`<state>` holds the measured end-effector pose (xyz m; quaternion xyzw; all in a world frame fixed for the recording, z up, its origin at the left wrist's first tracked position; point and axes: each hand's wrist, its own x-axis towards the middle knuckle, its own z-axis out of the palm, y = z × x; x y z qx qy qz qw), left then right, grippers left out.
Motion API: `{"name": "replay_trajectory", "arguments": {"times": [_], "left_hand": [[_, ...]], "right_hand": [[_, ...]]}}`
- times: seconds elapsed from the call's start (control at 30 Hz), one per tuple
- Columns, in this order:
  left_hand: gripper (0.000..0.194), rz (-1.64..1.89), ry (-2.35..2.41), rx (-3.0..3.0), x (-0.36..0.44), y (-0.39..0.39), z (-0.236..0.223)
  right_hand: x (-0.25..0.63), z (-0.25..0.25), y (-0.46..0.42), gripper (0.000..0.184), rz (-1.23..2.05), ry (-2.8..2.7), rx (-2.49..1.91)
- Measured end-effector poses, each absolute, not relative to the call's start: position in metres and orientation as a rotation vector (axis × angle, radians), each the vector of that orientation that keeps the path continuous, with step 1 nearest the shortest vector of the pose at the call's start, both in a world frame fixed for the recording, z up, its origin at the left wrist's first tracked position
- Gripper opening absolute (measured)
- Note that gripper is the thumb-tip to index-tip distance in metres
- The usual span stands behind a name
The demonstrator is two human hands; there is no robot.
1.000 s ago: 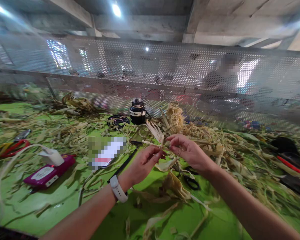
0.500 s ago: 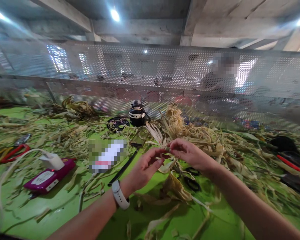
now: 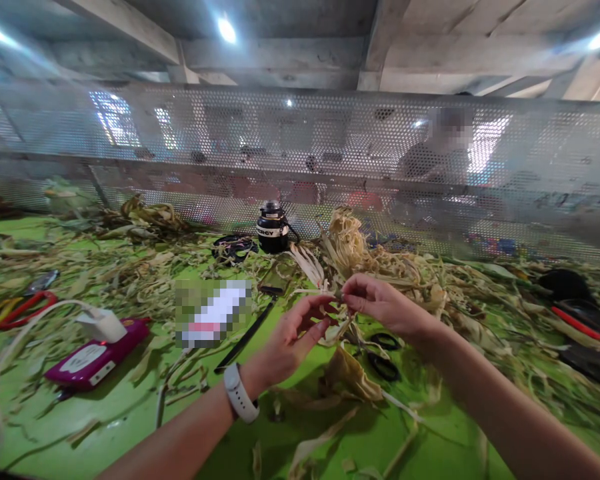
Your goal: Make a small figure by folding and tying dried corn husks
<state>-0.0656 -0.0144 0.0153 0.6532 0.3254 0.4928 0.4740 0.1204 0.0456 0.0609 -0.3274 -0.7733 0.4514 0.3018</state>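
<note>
My right hand is closed in a pinch on a small greenish-tan piece of dried husk. Just left of it, my left hand has its fingers curved and its thumb held apart, close to the same piece; whether the fingertips touch it is hard to see. Pale husk strips fan out beyond the fingertips. Below my right hand lie black-handled scissors, their blades partly covered by husk. A broad, curled dry leaf rests beside them. My left wrist wears a white-banded watch.
Dried husk scraps litter the green table. A husk bundle and a black bottle stand behind. On the left are a purple power strip with a white charger and red-handled scissors. A perforated screen closes the back.
My left thumb and fingers have parted a little, and the left hand sits slightly farther from the right fingertips. My right hand keeps its pinch. The view has shifted slightly.
</note>
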Motion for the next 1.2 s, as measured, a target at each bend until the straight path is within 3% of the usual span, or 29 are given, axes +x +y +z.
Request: {"name": "replay_trajectory", "arguments": {"times": [0.1, 0.27, 0.47, 0.6, 0.97, 1.2], "left_hand": [[0.033, 1.223, 0.872, 1.604, -0.071, -0.016, 0.022], [0.018, 1.599, 1.213, 1.634, -0.084, -0.007, 0.032], [0.032, 1.007, 0.835, 1.367, -0.079, -0.002, 0.023], [0.027, 0.993, 0.771, 1.291, -0.072, -0.004, 0.013], [0.029, 0.948, 0.808, 1.108, -0.068, -0.009, 0.009], [0.030, 1.217, 0.814, 0.955, -0.063, -0.006, 0.008]], "right_hand": [[0.125, 0.064, 0.046, 0.019, 1.195, -2.103, -0.867], [0.133, 0.071, 0.043, 0.016, 1.327, -2.296, -0.768], [0.133, 0.071, 0.042, 0.011, 1.334, -2.364, -0.711], [0.134, 0.068, 0.046, 0.013, 1.333, -2.348, -0.729], [0.127, 0.063, 0.045, 0.007, 0.927, -2.468, -0.824], [0.122, 0.062, 0.040, 0.005, 0.605, -2.357, -0.761]]}}
